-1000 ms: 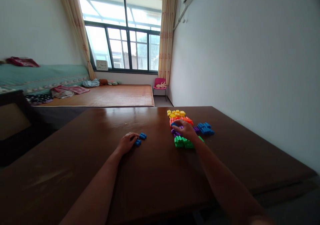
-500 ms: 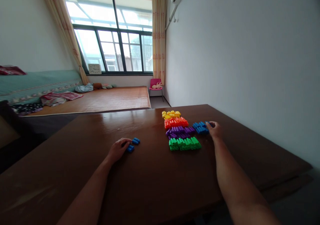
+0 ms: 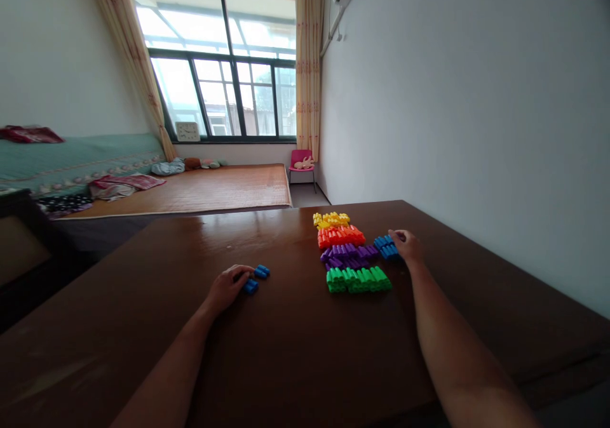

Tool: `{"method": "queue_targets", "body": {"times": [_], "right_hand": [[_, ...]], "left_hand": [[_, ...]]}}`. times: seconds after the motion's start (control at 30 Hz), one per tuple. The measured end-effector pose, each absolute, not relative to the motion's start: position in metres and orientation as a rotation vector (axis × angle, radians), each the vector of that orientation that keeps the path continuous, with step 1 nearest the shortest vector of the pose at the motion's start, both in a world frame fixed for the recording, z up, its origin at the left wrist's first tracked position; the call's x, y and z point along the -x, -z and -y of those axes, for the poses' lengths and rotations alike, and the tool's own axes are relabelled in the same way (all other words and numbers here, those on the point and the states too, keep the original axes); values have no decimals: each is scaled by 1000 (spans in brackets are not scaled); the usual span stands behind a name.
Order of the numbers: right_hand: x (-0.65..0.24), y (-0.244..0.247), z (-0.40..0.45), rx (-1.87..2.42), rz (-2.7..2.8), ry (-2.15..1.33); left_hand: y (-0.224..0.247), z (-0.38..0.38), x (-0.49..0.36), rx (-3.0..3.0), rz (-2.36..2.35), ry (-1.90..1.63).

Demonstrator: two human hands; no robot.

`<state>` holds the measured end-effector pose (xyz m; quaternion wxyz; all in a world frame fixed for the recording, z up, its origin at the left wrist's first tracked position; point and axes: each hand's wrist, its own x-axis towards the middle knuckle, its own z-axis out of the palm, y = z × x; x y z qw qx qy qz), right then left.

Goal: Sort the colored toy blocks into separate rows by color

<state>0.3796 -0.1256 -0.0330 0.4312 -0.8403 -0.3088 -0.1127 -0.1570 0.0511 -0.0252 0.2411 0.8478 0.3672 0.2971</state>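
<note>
At the left of the table, my left hand (image 3: 230,286) rests with curled fingers, thumb and fingertips touching a small blue plastic piece (image 3: 251,286). Just beyond its fingertips lies another little cluster of blue pieces (image 3: 262,272). Over on the right, my right hand (image 3: 407,246) is closed in a pinch at the far right end of a blue row (image 3: 385,247); its fingertips partly cover the piece there. Left of that row is a pile of purple pieces (image 3: 347,256). Nearer to me stands a stacked green row (image 3: 358,280).
Orange pieces (image 3: 340,236) and yellow pieces (image 3: 331,220) lie in rows behind the purple ones. All sit on a dark brown table (image 3: 295,352). A white wall (image 3: 457,110) runs along the right; a low bed (image 3: 229,190) and a pink chair (image 3: 302,159) stand beyond.
The view has shifted slightly left. The blue piece that showed at my right fingertips now sits at the blue row, mostly covered by the fingers. My left hand stays by its blue pieces.
</note>
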Motion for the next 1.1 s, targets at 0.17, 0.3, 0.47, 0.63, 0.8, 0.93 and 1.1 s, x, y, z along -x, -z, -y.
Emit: {"method": "queue_targets", "body": {"times": [0.17,0.3,0.47,0.63,0.8,0.93,1.1], "right_hand": [[-387,28,141,2012,577,413],[-352,-1,146,1826,693,570],[-213,-43,123,1589,1259,310],[-73,-20,85,1456,2063,-78],[-25,12,37,1718,2117,-144],[-21,14,20,1860,2064,-92],[-40,7,27,1790,2194,-143]], "left_hand": [[26,-52,158,-2318,-1014,-806],[27,-52,157,-2325,-1019,-805],[30,-47,157,-2345,-1031,-849],[33,-44,155,-2336,-1038,-885],[38,-46,154,-2283,-1097,-975],[40,-45,154,-2278,-1113,-997],[37,-43,154,-2313,-1120,-953]]}}
